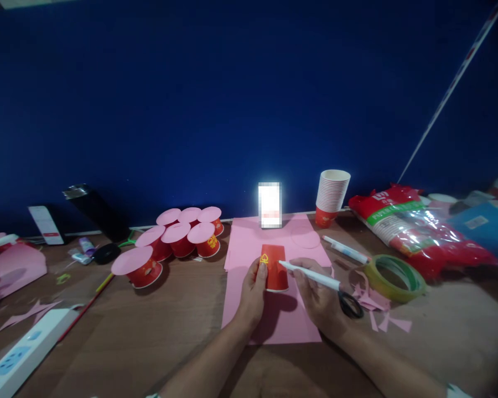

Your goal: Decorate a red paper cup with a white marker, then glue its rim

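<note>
A red paper cup [274, 267] stands upside down on a sheet of pink paper [249, 301] in the middle of the wooden table. My left hand [253, 292] is closed round the cup's left side and holds it in place. My right hand [317, 292] grips a white pen [309, 275], whose tip touches the cup's right edge at the paper. A cut pink circle [305, 239] lies on the paper behind the cup.
Several upturned red cups topped with pink discs [178, 240] stand at left. A cup stack [331, 196], a second pen [344, 250], tape rolls [395, 277], scissors [351, 305], pink scraps [377, 315], a cup bag [415, 232], a lit phone [269, 204] and a power strip [22, 354] surround the paper.
</note>
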A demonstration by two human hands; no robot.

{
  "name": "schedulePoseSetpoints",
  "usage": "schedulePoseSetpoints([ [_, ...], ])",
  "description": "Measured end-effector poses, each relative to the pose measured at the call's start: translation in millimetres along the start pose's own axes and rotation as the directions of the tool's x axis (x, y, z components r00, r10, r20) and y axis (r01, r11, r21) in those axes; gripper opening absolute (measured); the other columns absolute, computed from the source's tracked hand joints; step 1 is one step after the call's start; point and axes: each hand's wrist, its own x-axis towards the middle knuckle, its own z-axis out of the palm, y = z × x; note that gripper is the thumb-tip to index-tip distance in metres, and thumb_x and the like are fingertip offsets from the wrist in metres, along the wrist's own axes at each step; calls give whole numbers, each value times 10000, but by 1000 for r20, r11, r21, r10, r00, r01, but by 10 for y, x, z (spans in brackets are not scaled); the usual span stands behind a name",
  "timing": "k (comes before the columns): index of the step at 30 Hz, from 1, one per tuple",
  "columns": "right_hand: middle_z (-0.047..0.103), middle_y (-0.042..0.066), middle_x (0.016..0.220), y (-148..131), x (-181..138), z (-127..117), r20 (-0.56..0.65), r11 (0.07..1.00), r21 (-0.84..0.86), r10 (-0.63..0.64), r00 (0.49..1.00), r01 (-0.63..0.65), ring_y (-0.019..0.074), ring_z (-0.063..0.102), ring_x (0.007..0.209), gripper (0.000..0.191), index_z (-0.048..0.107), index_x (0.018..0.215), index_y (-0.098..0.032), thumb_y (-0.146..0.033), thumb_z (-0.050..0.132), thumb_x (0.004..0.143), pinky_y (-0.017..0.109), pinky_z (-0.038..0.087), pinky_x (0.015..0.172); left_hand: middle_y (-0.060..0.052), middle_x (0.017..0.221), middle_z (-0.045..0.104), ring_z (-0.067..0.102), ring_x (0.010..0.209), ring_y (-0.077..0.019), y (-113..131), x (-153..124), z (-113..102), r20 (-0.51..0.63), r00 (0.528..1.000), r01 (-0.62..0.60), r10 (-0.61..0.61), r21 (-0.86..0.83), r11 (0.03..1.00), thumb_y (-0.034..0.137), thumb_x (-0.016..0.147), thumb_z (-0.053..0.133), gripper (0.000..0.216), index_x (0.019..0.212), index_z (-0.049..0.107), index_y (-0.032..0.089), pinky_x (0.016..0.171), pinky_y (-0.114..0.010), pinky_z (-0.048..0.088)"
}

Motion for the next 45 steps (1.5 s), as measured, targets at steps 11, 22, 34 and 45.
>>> schedulePoseSetpoints([
  [11,675,44,895,20,-19,6,3,1000,8,-5,1000,5,175,654,831,134,605,994,-209,-219,475,965,291,532,735,-72,990,712,632,936,-218,-17,8,4,-20,1000,-2,1,-16,1000,484,850,594,372,1032,660,167,878,-342,487],
  [22,689,63,904,9,-4,7,-3,1000,13,2,1000,-2,190,671,844,149,618,1001,-197,-246,482,963,310,559,738,-70,978,715,632,936,-223,21,-7,20,-21,1000,14,-15,-17,1000,512,811,629,398,1000,669,165,886,-342,477],
  [34,683,65,939,34,-16,6,17,1000,-4,9,1000,-9,190,669,867,153,609,1023,-203,-260,478,967,312,563,748,-67,994,709,626,958,-221,29,-9,8,-13,1000,17,-17,-18,1000,499,829,619,377,1008,666,171,900,-326,469],
  [45,677,47,884,-7,-6,-9,29,998,-61,-17,999,19,180,663,786,147,606,981,-208,-252,467,966,304,555,719,-69,1006,709,627,969,-223,-8,6,6,-22,999,22,-23,-39,999,521,815,629,409,1026,663,173,906,-340,469],
])
